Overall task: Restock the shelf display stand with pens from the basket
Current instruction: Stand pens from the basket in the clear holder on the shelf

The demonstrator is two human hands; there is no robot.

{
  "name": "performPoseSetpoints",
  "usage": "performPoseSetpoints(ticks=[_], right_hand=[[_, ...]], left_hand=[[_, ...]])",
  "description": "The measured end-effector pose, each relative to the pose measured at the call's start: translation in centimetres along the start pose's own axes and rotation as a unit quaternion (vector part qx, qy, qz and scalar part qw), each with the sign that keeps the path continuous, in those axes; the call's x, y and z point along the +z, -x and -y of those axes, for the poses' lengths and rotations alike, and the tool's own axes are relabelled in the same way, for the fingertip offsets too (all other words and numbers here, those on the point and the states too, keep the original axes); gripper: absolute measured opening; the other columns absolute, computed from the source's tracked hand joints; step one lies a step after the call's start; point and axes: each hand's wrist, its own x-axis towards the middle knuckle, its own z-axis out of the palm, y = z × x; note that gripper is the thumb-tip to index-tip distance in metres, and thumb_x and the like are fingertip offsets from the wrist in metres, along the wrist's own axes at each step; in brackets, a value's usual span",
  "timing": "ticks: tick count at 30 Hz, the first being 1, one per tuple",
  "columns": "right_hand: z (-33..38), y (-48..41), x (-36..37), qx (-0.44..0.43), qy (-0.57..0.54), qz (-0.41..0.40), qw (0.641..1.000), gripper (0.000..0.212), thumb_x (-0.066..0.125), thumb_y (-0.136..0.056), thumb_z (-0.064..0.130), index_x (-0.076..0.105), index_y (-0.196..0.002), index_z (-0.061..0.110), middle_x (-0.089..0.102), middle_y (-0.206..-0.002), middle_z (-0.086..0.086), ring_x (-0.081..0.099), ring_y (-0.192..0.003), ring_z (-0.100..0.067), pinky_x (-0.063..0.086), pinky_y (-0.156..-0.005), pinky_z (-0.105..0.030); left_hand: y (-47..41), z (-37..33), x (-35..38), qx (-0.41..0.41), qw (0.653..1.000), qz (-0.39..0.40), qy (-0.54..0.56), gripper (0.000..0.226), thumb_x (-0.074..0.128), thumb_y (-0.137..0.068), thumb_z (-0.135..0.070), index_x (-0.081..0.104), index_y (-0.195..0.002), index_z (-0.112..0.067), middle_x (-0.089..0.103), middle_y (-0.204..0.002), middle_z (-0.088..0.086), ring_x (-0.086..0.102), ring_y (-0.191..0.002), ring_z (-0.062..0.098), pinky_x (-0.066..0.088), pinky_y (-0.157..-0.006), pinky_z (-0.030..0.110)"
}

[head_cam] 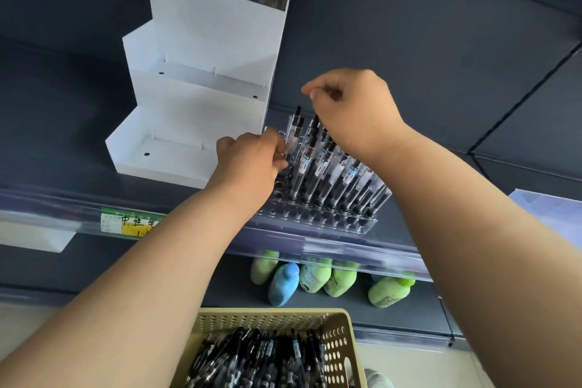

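L hand [252, 157] is pinching the leftmost pen [294, 127] mid-barrel, fingers clamped on it; it's standing in the clear stand [315, 219] on the shelf [419, 214]. R hand [349, 107] is hovering just above the row, fingers curled together, nothing visible in them. Basket [274, 318] is sitting below.

Head-worn, close, facing the display stand [318, 221]

We are in a shop: dark shelving [415, 224] carries a clear price rail [315, 246] along its front edge with a green-and-yellow price tag [132, 224], a display stand [315, 219] of pens [315, 161], and bottles [340, 280] lined up on the shelf below.
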Motion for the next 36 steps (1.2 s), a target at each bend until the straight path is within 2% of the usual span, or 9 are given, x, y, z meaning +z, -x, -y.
performPoseSetpoints(ticks=[3,6,11,18,22,25,27,32,36], right_hand=[[0.5,1.1,-0.6,-0.017,0.002,-0.046,0.999,0.027,0.046,-0.093,0.011,0.069,-0.106,0.017,0.058,-0.087,0.013,0.055,-0.088,-0.002,0.045,-0.083,-0.017],[0.9,3.1,-1.2,-0.048,0.004,-0.099,0.994,0.026,0.049,-0.092,0.010,0.070,-0.106,0.016,0.065,-0.106,0.003,0.053,-0.107,-0.016,0.038,-0.096,-0.023],[0.2,8.1,-1.4,-0.057,0.011,-0.113,0.992,0.023,0.052,-0.091,0.012,0.071,-0.103,0.016,0.066,-0.103,0.002,0.054,-0.104,-0.018,0.036,-0.090,-0.020],[-2.8,19.8,3.3,0.063,0.037,0.065,0.995,0.025,0.052,-0.092,0.013,0.068,-0.111,0.012,0.066,-0.113,-0.003,0.052,-0.111,-0.021,0.038,-0.097,-0.025],[-5.0,25.5,5.9,0.210,0.092,0.201,0.952,0.027,0.046,-0.093,0.018,0.066,-0.110,0.009,0.064,-0.111,-0.013,0.059,-0.101,-0.030,0.046,-0.087,-0.033],[-5.5,26.7,6.4,0.231,0.079,0.172,0.954,0.027,0.046,-0.091,0.015,0.068,-0.104,0.008,0.065,-0.105,-0.014,0.061,-0.091,-0.032,0.050,-0.080,-0.032],[-6.0,27.4,6.6,0.255,0.093,0.174,0.947,0.025,0.047,-0.088,0.010,0.067,-0.103,0.007,0.066,-0.105,-0.014,0.062,-0.093,-0.030,0.048,-0.078,-0.028],[-5.7,28.9,7.8,0.361,0.110,0.281,0.883,0.028,0.046,-0.093,0.010,0.058,-0.118,0.005,0.059,-0.120,-0.014,0.056,-0.111,-0.029,0.045,-0.083,-0.030],[-5.7,28.8,8.2,0.339,0.148,0.322,0.872,0.031,0.044,-0.094,0.008,0.055,-0.123,0.005,0.056,-0.125,-0.010,0.053,-0.116,-0.027,0.045,-0.084,-0.030]], left_hand=[[0.2,0.3,-0.9,0.006,1.000,-0.001,-0.004,0.023,0.055,-0.093,-0.023,0.058,-0.115,-0.016,0.064,-0.112,0.002,0.052,-0.108,0.024,0.031,-0.092,0.031],[1.2,0.6,-2.3,0.016,0.999,-0.024,0.031,0.029,0.055,-0.092,-0.011,0.058,-0.121,-0.010,0.061,-0.118,0.008,0.053,-0.110,0.025,0.037,-0.091,0.026],[4.9,0.9,-3.9,0.037,0.999,-0.005,0.001,0.033,0.050,-0.092,-0.007,0.055,-0.125,-0.008,0.058,-0.123,0.011,0.045,-0.119,0.027,0.034,-0.098,0.032],[14.0,1.2,-3.9,0.054,0.993,0.074,-0.075,0.031,0.048,-0.094,-0.018,0.057,-0.123,-0.015,0.059,-0.124,0.004,0.048,-0.115,0.024,0.038,-0.099,0.036],[19.7,1.2,-2.1,0.030,0.983,0.154,-0.098,0.030,0.043,-0.096,-0.020,0.055,-0.123,-0.020,0.059,-0.123,-0.001,0.049,-0.114,0.020,0.042,-0.097,0.037],[23.1,1.7,-0.2,0.005,0.968,0.213,-0.130,0.029,0.045,-0.094,-0.021,0.054,-0.122,-0.022,0.058,-0.122,-0.003,0.050,-0.113,0.018,0.043,-0.097,0.034],[24.6,2.1,1.2,-0.016,0.952,0.261,-0.158,0.031,0.047,-0.093,-0.020,0.054,-0.124,-0.023,0.056,-0.124,-0.002,0.049,-0.116,0.020,0.043,-0.097,0.034],[25.9,1.8,3.7,-0.046,0.934,0.310,-0.171,0.035,0.046,-0.090,-0.011,0.056,-0.120,-0.025,0.055,-0.124,-0.001,0.051,-0.115,0.023,0.041,-0.097,0.037],[25.4,1.3,6.0,-0.065,0.925,0.343,-0.148,0.032,0.048,-0.090,-0.014,0.057,-0.118,-0.025,0.055,-0.123,0.000,0.054,-0.111,0.025,0.046,-0.093,0.038]])
